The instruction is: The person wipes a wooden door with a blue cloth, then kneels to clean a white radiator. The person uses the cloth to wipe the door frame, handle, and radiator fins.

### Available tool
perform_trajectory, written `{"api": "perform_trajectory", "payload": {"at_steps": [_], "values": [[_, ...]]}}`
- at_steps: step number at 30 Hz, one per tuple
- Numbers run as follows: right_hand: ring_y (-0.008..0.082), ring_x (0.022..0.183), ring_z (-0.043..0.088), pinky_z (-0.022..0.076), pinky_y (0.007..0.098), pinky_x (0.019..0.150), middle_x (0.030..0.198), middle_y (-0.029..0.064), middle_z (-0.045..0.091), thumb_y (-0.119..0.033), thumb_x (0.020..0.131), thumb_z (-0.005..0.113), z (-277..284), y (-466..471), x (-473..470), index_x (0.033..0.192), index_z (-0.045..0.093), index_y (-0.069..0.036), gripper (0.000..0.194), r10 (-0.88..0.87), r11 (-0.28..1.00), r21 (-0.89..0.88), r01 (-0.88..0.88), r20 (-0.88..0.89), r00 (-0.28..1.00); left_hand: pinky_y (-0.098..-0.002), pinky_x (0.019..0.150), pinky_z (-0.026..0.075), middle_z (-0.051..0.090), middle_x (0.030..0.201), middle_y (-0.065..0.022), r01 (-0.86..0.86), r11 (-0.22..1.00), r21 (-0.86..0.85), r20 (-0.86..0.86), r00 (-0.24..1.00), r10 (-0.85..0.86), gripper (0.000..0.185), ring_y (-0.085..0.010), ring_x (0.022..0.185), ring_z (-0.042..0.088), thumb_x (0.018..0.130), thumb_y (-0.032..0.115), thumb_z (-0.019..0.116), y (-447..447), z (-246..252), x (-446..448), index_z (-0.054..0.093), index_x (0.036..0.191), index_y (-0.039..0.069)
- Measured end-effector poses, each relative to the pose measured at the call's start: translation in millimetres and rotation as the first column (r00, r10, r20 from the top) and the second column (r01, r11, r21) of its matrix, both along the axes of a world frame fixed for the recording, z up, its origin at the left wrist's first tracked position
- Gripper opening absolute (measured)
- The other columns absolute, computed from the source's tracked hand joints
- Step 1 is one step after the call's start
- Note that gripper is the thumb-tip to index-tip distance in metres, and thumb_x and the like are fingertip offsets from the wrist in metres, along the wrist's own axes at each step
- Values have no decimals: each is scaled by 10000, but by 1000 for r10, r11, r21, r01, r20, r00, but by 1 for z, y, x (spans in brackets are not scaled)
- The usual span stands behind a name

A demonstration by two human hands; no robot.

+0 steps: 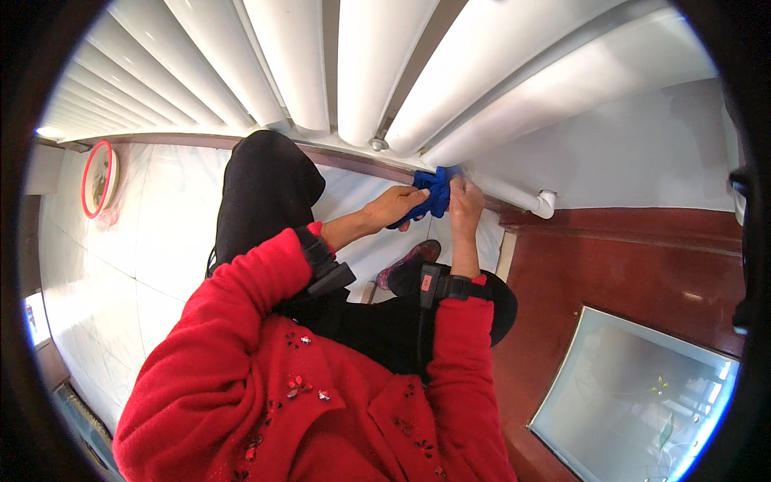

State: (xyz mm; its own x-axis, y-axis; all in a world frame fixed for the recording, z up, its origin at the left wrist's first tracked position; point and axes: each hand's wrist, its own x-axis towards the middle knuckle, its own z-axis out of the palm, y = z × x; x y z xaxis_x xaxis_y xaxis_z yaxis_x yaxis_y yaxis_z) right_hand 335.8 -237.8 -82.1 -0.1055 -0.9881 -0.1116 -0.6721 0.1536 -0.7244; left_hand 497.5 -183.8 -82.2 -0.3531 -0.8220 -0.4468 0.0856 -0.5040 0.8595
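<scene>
A bunched blue cloth (435, 188) is gripped between my two hands, just below the lower end of a white radiator (373, 72) made of upright tubes. My left hand (394, 208) pinches the cloth from the left, thumb on top. On the other side, my right hand (465, 197) has its fingers curled into the cloth's right edge. Part of the cloth is hidden under the fingers. The cloth's upper edge lies close to the bottom of the radiator's last tubes; whether it touches them I cannot tell.
A white pipe (512, 191) with an elbow (547, 203) runs low along the wall. At right stands a dark red door (602, 271) with a frosted glass panel (632, 391). A red-rimmed basin (99, 179) sits on the white tiled floor (174, 217). My knees flank the hands.
</scene>
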Motion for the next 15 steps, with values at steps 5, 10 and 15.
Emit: {"api": "perform_trajectory", "payload": {"at_steps": [5, 10, 15], "values": [[437, 840, 576, 444, 485, 737, 827, 254, 608, -411, 839, 490, -6, 10, 27, 803, 630, -1, 434, 162, 987, 12, -163, -185, 969, -245, 420, 371, 597, 730, -28, 45, 998, 41, 127, 991, -49, 368, -95, 466, 506, 947, 375, 469, 12, -8, 18, 594, 865, 38], [406, 823, 595, 453, 478, 728, 823, 228, 625, -373, 880, 475, 9, 12, 46, 825, 631, -16, 393, 116, 993, 16, -116, -48, 992, -339, 516, 469, 627, 774, -152, -1, 902, -432, 503, 830, 242, 301, -256, 596, 616, 933, 288, 503, 22, -1, 28, 522, 1082, 28], [447, 720, 557, 421, 476, 648, 776, 254, 593, -355, 914, 489, 16, 16, 45, 802, 603, -9, 381, 104, 970, -223, -101, 1, 995, -437, 595, 513, 631, 905, -228, 190, 616, -764, 568, 651, 504, 574, -352, 704, 641, 835, 213, 598, 25, 7, 21, 376, 1357, 124]]}}
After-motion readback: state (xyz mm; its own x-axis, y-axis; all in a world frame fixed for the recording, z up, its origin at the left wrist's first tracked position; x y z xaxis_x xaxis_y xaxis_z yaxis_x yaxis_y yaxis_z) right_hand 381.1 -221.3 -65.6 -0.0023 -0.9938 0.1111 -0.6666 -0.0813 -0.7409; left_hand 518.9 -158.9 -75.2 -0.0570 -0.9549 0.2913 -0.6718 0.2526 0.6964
